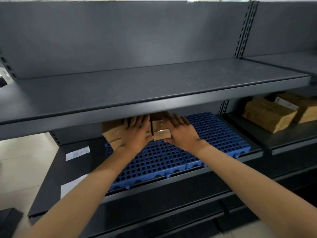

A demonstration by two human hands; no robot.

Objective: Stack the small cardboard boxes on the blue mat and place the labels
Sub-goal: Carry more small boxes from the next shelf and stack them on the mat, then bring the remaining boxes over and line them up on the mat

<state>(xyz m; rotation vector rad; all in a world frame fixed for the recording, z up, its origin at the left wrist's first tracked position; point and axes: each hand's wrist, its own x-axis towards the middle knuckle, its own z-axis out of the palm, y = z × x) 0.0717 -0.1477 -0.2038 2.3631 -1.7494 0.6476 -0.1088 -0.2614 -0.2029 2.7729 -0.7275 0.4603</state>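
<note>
A blue perforated mat [212, 133] lies on the lower dark shelf. Small cardboard boxes stand on its back left part, partly hidden under the upper shelf. My left hand [137, 134] lies flat with spread fingers on a box, with another box [112, 133] showing to its left. My right hand [180, 133] rests flat on the neighbouring small box [161, 133], thumb at its front edge. A dark gap separates the two boxes under my hands. Two white labels lie on the shelf left of the mat, one [77, 153] further back and one [72, 187] nearer the front edge.
A wide grey upper shelf [154, 93] overhangs the boxes and leaves a low gap. In the right-hand bay stand larger taped cardboard boxes [269, 114]. A slotted upright [223, 107] divides the bays. Pale floor tiles show at the left.
</note>
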